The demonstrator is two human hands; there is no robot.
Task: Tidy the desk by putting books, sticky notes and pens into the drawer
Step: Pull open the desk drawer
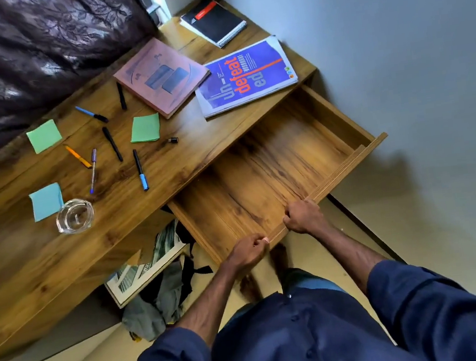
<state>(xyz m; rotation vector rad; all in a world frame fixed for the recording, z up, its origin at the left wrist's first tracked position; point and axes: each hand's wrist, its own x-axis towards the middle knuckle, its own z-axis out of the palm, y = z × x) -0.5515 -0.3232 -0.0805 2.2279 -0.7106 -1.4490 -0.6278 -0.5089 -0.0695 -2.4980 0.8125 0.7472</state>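
Hands (248, 252) (304, 217) on drawer front (348, 163); glass dish (74, 216) near pens (112, 144)

Both the left hand (248, 254) and the right hand (304, 217) grip the drawer front (348, 163), which hides most of their fingertips. The desk (48, 278) runs off the left edge. Beneath it, a framed picture (148, 266) and a grey bag (154, 310) are partly covered. The small dark object (172, 140) near a green sticky note (145, 128) is too small to name, perhaps a cap. The label on the black notebook (212, 21) is unreadable.
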